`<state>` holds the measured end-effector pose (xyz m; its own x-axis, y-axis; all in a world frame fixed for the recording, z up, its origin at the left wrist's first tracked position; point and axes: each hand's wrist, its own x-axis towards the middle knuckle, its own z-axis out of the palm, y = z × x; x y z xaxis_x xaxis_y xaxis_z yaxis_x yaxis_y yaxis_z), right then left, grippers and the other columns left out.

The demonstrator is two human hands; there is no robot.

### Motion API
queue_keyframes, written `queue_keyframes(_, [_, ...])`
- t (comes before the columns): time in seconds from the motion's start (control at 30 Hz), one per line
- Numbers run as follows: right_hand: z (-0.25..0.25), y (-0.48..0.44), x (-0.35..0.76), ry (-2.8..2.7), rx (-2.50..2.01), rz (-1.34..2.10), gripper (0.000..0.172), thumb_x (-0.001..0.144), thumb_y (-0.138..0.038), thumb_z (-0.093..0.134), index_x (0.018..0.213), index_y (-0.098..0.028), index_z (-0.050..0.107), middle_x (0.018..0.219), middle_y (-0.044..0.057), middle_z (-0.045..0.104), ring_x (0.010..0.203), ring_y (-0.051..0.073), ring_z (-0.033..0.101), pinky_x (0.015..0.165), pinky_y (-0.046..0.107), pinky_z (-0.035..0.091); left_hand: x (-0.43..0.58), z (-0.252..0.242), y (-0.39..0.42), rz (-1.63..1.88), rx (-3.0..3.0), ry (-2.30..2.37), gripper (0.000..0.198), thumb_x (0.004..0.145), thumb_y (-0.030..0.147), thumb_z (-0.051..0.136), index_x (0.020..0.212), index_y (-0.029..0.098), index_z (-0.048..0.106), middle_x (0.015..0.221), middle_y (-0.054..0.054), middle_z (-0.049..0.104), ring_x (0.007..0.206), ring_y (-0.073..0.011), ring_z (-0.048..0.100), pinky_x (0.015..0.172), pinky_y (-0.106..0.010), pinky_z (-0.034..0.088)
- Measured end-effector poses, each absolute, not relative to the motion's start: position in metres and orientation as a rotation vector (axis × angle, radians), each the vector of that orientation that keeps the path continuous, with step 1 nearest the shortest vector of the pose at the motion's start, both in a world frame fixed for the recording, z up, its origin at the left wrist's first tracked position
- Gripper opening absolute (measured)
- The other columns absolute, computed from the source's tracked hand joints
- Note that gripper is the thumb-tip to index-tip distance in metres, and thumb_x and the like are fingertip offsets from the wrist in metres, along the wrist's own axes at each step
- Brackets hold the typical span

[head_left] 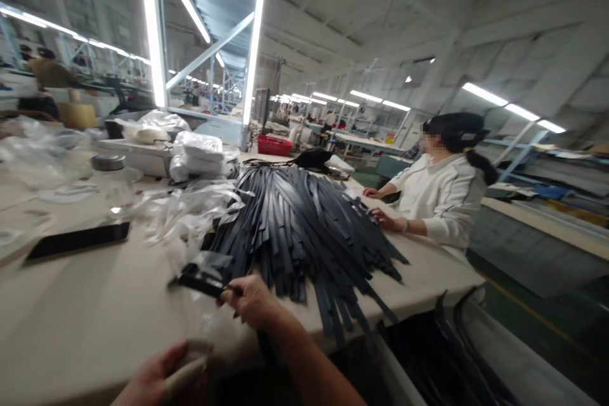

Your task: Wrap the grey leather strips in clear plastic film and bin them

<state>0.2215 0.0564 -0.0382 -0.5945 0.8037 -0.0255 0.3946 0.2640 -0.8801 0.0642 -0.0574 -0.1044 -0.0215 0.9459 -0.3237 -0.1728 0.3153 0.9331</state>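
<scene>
My right hand (254, 301) is closed on a black flat piece (200, 280) at the front of the table, its exact kind blurred by motion. A clear plastic bag (214, 261) lies against that piece. Lower down, at the bottom edge of the view, my left hand (166, 371) has its thumb and fingers apart; pale coverings seem to sit on the fingertips, and nothing shows between them. Just beyond my right hand a large heap of dark flat straps (295, 222) fans out toward the near edge.
A phone (78, 241), a lidded jar (111, 181) and plastic-wrapped packs (197, 152) occupy the table's left. A co-worker in white (442, 196) has hands at the heap's right side. Below the front edge stands a bin (518, 355) of black strips. A red basket (275, 145) is behind.
</scene>
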Motion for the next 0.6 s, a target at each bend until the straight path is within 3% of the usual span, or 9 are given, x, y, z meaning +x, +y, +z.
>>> queue_keyframes(0.07, [-0.033, 0.057, 0.225, -2.087, -1.085, 1.265, 0.035, 0.074, -0.057, 0.059, 0.064, -0.026, 0.069, 0.044, -0.006, 0.043, 0.040, 0.011, 0.043, 0.038, 0.022, 0.035, 0.069, -0.092, -0.064, 1.049, 0.905, 1.234, 0.051, 0.047, 0.058, 0.086, 0.083, 0.023, 0.076, 0.070, -0.001, 0.072, 0.066, -0.0193, 0.065, 0.062, -0.029, 0.051])
queue_keyframes(0.17, [-0.034, 0.065, 0.231, -2.063, -1.075, 1.299, 0.027, 0.073, -0.048, 0.065, 0.070, -0.021, 0.070, 0.050, -0.003, 0.050, 0.042, 0.011, 0.046, 0.036, 0.022, 0.030, 0.074, -0.083, -0.065, 1.003, 0.895, 1.131, 0.049, 0.057, 0.053, 0.086, 0.088, 0.016, 0.075, 0.074, -0.003, 0.072, 0.067, -0.0149, 0.065, 0.068, -0.026, 0.052])
queue_keyframes(0.37, [-0.033, 0.083, 0.245, -2.038, -1.091, 1.207, 0.032, 0.075, -0.048, 0.065, 0.078, -0.017, 0.072, 0.065, 0.003, 0.064, 0.048, 0.013, 0.054, 0.039, 0.022, 0.035, 0.078, -0.089, -0.062, 0.964, 0.747, 1.020, 0.052, 0.053, 0.051, 0.090, 0.084, 0.012, 0.075, 0.072, -0.007, 0.073, 0.063, -0.0163, 0.069, 0.067, -0.029, 0.055])
queue_keyframes(0.6, [-0.025, 0.087, 0.263, -1.889, -1.126, 1.126, 0.040, 0.076, -0.053, 0.067, 0.084, -0.013, 0.073, 0.050, -0.003, 0.053, 0.041, 0.010, 0.046, 0.040, 0.023, 0.036, 0.088, -0.096, -0.067, 0.951, 0.707, 1.016, 0.054, 0.051, 0.053, 0.090, 0.084, 0.012, 0.076, 0.078, -0.009, 0.076, 0.062, -0.0151, 0.068, 0.063, -0.026, 0.053])
